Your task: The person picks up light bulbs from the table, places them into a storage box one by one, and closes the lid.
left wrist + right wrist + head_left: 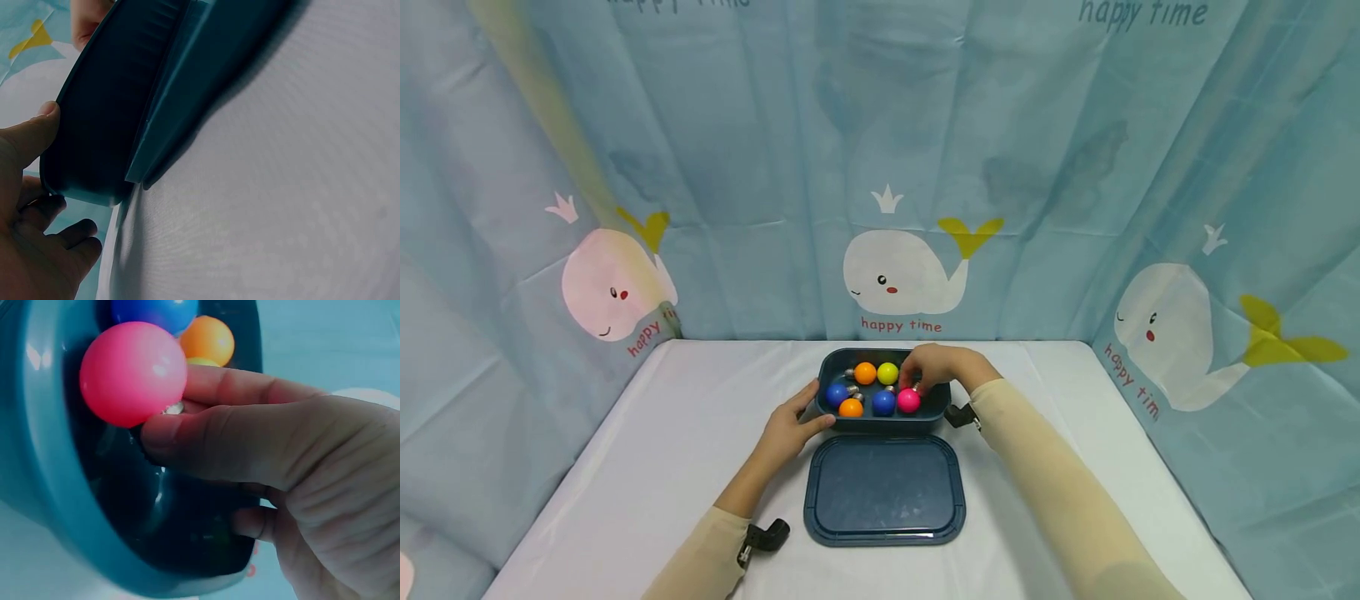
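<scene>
A dark blue-green plastic box (883,425) holds several small coloured light bulbs with screw bases. My right hand (934,365) reaches in over its right end and pinches the metal base of a pink light bulb (132,374) between thumb and fingers. Beside the pink one lies a blue bulb (883,403); a yellow bulb (887,373) and an orange bulb (865,373) are behind. Another blue bulb (837,394) and orange bulb (851,407) sit at the left end. With my left hand (788,432) I grip the box's left end, thumb at the front rim.
A flat dark blue lid (884,492) lies on the white-covered table (700,433), just in front of the box. Pale blue curtains (760,275) printed with whales stand along the back and both sides. Black wrist camera mounts (767,535) stick out at both wrists.
</scene>
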Demonstrator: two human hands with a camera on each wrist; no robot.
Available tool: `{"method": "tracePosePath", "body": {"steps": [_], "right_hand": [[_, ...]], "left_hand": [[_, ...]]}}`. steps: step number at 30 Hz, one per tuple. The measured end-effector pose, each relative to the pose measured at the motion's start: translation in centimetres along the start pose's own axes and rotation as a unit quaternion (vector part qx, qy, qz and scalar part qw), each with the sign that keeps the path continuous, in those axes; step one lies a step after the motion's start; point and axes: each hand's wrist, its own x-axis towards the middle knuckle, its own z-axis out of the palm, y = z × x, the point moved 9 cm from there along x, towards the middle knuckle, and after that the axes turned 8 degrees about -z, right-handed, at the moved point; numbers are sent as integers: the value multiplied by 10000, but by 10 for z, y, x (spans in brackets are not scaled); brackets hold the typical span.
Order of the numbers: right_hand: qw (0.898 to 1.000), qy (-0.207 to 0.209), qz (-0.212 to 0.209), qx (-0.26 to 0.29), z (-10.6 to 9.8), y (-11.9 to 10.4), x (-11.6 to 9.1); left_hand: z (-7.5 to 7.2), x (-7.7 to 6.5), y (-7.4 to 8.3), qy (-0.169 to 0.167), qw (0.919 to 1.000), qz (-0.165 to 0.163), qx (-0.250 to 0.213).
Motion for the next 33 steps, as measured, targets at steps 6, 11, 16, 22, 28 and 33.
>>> {"method": "tracePosePath", "body": {"steps": [6,11,16,22,28,33], "right_hand": [[9999,54,-19,-114,6,4,6],[9997,138,-12,-205,5,4,7],[9992,260,-68,-305,1,3,5],[9972,526,-133,-505,-6,-3,-5],[9941,949,-377,-363,-16,-13,-18],[9871,1478,-397,-469,-24,-19,-31]], "left_hand": [[2,-1,1,-16,10000,9,-1],[2,0,2,-36,10000,66,44],[1,0,2,-49,10000,0,-20],[1,0,1,-24,10000,-10,-57],[1,-1,1,-50,10000,13,-18],[-1,0,0,-13,10000,-16,0]]}}
